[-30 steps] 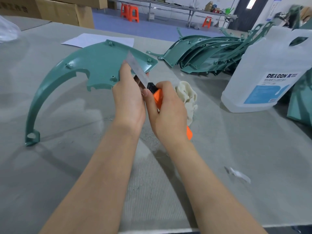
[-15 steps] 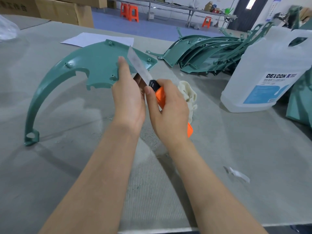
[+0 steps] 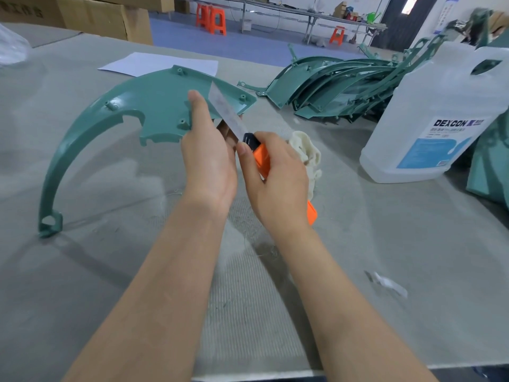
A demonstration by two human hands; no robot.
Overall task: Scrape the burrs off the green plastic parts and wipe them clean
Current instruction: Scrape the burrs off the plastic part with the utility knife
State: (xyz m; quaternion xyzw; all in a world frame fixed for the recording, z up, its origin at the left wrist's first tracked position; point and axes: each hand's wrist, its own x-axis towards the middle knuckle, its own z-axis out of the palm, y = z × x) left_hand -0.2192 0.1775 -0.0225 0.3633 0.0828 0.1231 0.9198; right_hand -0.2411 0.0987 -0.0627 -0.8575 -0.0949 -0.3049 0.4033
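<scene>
My left hand (image 3: 209, 161) grips the wide end of a curved green plastic part (image 3: 154, 106), thumb up along its inner face and the other fingers wrapped behind it. The part stands on edge on the grey counter (image 3: 110, 285): its long thin arm sweeps down to the left and ends in a small looped tab that touches the counter.

My right hand (image 3: 278, 183) is closed around the orange handle of a utility knife (image 3: 260, 158), thumb pressed near the black slider. The long blade is run out and angles up and to the left, lying across the right edge of the part just beside my left thumb. I cannot tell whether the edge is actually biting into the plastic. A white cloth (image 3: 307, 153) is bunched just behind my right hand; whether those fingers also hold it I cannot tell.

Further back on the right, a pile of green parts (image 3: 338, 86) lies stacked on the counter. Near it stands a big translucent jug (image 3: 440, 114) with a blue label reading DEXCON. A white sheet of paper (image 3: 154, 63) lies behind the part I hold, and a small white scrap (image 3: 385, 282) lies on the counter beside my right forearm. Cardboard boxes (image 3: 104, 15) sit at the counter's far left.
</scene>
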